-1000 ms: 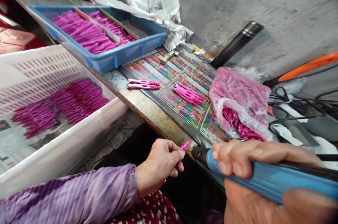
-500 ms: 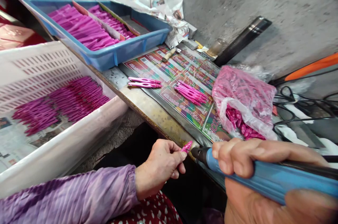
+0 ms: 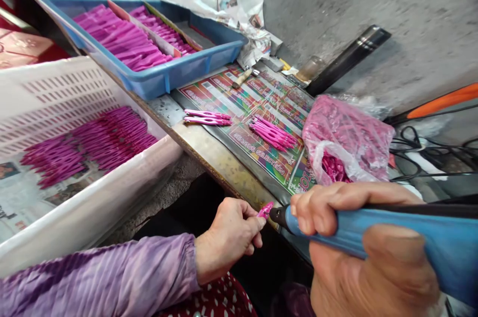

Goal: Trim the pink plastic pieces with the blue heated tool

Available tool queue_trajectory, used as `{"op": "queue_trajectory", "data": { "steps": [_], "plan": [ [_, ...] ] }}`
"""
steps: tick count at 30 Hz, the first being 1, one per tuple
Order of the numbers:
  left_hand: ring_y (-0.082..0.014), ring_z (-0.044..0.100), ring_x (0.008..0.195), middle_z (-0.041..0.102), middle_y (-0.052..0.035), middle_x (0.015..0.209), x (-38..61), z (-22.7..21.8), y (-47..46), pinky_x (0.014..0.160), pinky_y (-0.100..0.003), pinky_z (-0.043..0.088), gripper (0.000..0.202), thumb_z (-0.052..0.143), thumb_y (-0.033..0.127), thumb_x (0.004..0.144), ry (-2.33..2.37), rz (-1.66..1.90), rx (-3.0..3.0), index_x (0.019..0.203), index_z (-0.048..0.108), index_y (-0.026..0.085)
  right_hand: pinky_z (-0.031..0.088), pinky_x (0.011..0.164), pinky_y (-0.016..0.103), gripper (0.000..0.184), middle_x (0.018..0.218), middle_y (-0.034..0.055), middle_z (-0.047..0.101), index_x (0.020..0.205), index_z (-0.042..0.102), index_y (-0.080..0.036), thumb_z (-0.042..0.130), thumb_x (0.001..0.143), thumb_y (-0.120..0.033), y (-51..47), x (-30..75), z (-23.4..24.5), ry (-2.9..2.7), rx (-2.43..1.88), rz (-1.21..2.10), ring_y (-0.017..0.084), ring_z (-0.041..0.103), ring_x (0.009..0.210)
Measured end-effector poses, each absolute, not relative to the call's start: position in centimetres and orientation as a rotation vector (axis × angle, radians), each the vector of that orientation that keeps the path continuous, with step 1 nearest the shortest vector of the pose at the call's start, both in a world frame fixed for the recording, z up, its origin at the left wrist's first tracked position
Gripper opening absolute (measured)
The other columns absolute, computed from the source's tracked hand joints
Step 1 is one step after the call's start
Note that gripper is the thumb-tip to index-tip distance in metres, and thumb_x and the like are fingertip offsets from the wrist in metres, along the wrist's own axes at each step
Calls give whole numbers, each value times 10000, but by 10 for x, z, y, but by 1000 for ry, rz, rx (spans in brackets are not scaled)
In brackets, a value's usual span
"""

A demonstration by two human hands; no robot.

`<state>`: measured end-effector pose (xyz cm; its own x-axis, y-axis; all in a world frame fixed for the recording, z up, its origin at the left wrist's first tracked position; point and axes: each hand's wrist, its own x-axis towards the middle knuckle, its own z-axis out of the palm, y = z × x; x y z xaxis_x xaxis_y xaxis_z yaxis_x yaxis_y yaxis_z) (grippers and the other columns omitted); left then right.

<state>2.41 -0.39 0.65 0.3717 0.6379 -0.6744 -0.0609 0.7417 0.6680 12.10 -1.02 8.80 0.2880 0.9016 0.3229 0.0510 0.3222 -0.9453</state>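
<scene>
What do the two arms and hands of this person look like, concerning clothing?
The left arm wears a mottled purple, creased sleeve ending near the wrist. Both the left hand and right hand are gloveless. The right sleeve cannot be made out.

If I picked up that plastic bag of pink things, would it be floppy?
The bag would probably sag and change shape, since its thin plastic is wrinkled. It might feel fairly heavy, because it bulges. Some pink pieces could spill, as they show at its open end.
</scene>
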Motion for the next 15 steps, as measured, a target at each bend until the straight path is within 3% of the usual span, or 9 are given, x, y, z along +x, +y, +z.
{"op": "queue_trajectory", "data": {
  "steps": [5, 8, 12, 15],
  "plan": [
    [-24, 380, 349, 541, 58, 458, 23, 8, -2, 402, -149, 270, 285, 556, 93, 960, 1086, 495, 569, 684, 532, 155, 452, 580, 320, 411, 582, -55, 534, 806, 610, -226, 761, 783, -608, -16, 124, 86, -1114, -1062, 749, 125, 494, 520],
    [-25, 371, 341, 541, 55, 465, 23, 8, -2, 403, -157, 261, 287, 556, 96, 947, 1083, 484, 588, 670, 519, 161, 454, 616, 326, 394, 611, -52, 535, 824, 608, -231, 763, 799, -592, -24, 128, 85, -1115, -1042, 753, 124, 500, 552],
    [-55, 380, 360, 545, 63, 492, 17, 5, -6, 415, -182, 281, 151, 545, 131, 943, 1065, 437, 732, 797, 557, 167, 458, 629, 353, 288, 626, -39, 528, 888, 630, -243, 706, 855, -518, -34, 150, 72, -1128, -953, 769, 144, 507, 563],
    [-90, 446, 453, 557, 43, 551, 0, 2, -1, 467, -203, 325, 91, 557, 156, 935, 1074, 502, 1127, 861, 610, 161, 468, 633, 395, 300, 631, -32, 521, 898, 626, -266, 694, 863, -556, -37, 173, 59, -1112, -868, 774, 167, 512, 548]
  ]
}}
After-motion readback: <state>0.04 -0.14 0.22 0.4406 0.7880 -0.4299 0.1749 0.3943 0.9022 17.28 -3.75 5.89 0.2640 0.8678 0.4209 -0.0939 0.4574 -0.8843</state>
